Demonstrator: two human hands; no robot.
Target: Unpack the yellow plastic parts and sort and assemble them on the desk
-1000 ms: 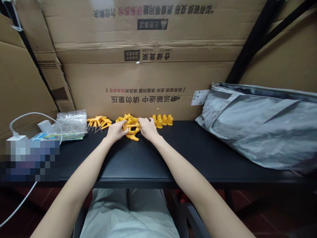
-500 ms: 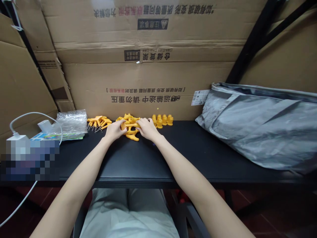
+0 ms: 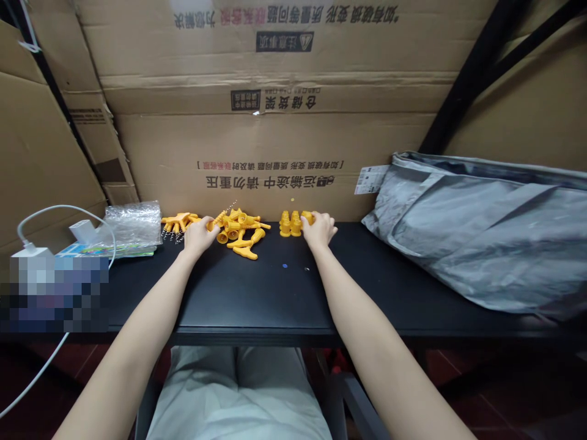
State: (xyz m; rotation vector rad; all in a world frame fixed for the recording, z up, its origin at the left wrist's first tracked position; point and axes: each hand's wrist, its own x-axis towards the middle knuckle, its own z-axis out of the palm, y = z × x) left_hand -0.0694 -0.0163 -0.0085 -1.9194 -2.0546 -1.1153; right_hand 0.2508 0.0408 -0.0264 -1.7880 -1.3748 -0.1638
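My left hand point(image 3: 198, 237) is closed around a yellow corkscrew point(image 3: 222, 217), its wire spiral pointing up and to the right. Just beyond the fingers lies a loose pile of yellow parts point(image 3: 241, 225), bell-shaped caps and handles among them. A yellow T-shaped handle point(image 3: 245, 252) rests at the pile's near edge. My right hand point(image 3: 320, 230) pinches a yellow bell-shaped cap point(image 3: 307, 216) at the right end of the standing yellow caps point(image 3: 285, 226); whether it is lifted I cannot tell. Left of my left hand, several yellow corkscrews point(image 3: 177, 225) lie with their metal spirals toward me.
Clear plastic wrap point(image 3: 132, 223) and white chargers with a cable point(image 3: 34, 269) occupy the black table's point(image 3: 257, 299) left side. A large grey bag point(image 3: 477, 235) fills the right. Cardboard point(image 3: 275, 134) stands along the back. A small blue disc point(image 3: 285, 266) lies on the tabletop.
My hands have moved apart from above the pile. The left has shifted left with the corkscrew, its spiral now visible; the right has moved right to the standing caps and grasps one.
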